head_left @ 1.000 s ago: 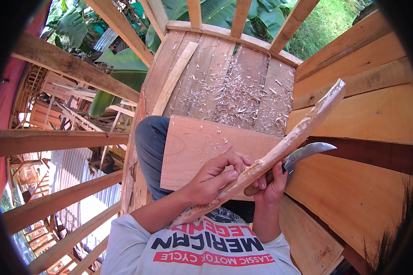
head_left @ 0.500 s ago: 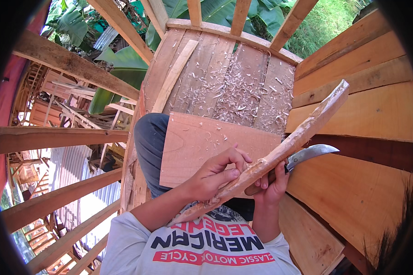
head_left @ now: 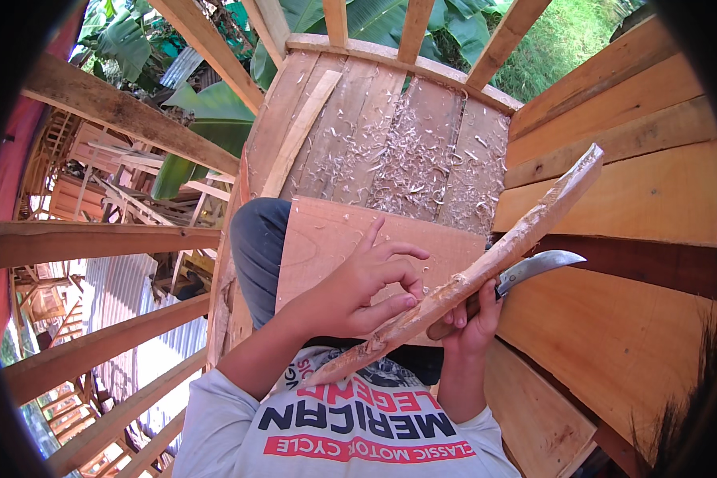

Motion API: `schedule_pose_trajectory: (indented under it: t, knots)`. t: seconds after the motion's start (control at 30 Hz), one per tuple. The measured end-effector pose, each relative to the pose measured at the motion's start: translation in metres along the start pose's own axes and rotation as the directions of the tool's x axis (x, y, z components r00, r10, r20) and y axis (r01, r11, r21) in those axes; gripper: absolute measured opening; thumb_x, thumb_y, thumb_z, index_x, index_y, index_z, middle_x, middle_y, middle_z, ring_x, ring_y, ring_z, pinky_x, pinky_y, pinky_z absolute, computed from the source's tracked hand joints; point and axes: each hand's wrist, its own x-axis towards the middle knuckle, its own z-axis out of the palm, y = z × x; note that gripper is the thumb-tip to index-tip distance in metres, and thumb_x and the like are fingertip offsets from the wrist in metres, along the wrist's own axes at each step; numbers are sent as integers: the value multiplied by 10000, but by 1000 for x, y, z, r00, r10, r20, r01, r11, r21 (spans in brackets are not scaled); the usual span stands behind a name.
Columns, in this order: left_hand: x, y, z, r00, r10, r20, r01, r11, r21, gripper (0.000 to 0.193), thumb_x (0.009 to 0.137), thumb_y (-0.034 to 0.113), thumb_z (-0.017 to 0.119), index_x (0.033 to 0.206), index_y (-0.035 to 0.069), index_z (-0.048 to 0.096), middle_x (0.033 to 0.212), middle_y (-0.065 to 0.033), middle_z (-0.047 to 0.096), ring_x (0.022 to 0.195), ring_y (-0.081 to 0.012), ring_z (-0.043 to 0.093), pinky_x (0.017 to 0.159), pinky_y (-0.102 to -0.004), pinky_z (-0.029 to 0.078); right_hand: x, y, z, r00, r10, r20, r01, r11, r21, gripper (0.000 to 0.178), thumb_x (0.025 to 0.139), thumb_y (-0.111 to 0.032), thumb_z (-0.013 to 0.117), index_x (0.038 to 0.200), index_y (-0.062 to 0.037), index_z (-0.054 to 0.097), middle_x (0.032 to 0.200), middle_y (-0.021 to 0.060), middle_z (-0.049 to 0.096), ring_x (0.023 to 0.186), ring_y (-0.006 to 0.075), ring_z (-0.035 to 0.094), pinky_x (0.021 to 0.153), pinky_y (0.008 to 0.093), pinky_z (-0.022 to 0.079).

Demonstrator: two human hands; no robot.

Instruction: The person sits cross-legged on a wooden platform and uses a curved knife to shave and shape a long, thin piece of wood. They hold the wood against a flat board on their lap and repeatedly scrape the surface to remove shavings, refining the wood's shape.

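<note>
A long, peeled wooden stick (head_left: 526, 232) slants across my lap, its lower end against my shirt and its far end up to the right. My left hand (head_left: 368, 280) is beside the stick's near half, fingers spread, the index finger raised and the thumb close to the wood. On the stick's other side my right hand (head_left: 475, 328) is closed around a knife (head_left: 540, 268). Its curved blade points right, and the stick passes over the fingers of that hand. Part of the knife's handle is hidden by the stick and fingers.
A flat wooden board (head_left: 338, 231) lies over my legs. Beyond it, curled shavings (head_left: 414, 163) cover the plank floor, where a long batten (head_left: 303, 131) lies. Slatted rails (head_left: 107, 234) stand at the left, and wide planks (head_left: 605, 334) form a wall at the right.
My left hand has lifted slightly off the stick and opened, its index finger now stretched out. The right hand, knife and stick have hardly moved.
</note>
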Motion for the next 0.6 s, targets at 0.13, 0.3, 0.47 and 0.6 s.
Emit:
schedule_pose_trajectory:
  t: [0.13, 0.3, 0.47, 0.6]
  knots:
    - [1, 13, 2, 992, 125, -22, -107, 915, 388, 104, 802, 169, 651, 832, 126, 561, 772, 27, 584, 1104, -228, 555, 1102, -653, 41, 1, -1, 3, 999, -28, -46, 27, 999, -23, 180, 952, -211, 537, 1059, -74, 493, 665, 30, 531, 395, 76, 411, 376, 235, 387]
    - [-1, 29, -7, 985, 155, 70, -164, 760, 629, 91, 775, 149, 631, 790, 133, 543, 752, 41, 558, 1031, -169, 570, 1097, -675, 74, -1, -3, 8, 1000, -31, -3, 30, 998, -59, 174, 944, -207, 549, 1027, -61, 504, 651, 27, 524, 396, 71, 406, 372, 234, 369]
    - [2, 38, -18, 971, 163, 176, -238, 747, 620, 68, 783, 132, 583, 784, 102, 522, 719, -1, 525, 992, -184, 577, 1097, -672, 72, -2, -5, 12, 999, -38, 17, 39, 996, -86, 187, 934, -205, 569, 1019, -50, 509, 638, 29, 518, 396, 69, 402, 371, 235, 362]
    - [5, 33, -27, 965, 121, 231, -218, 860, 461, 68, 779, 132, 605, 791, 110, 541, 739, 19, 528, 967, -184, 562, 1110, -652, 66, -4, -4, 15, 998, -40, 45, 44, 996, -79, 195, 935, -212, 571, 1021, -52, 502, 635, 30, 513, 391, 70, 398, 372, 235, 371]
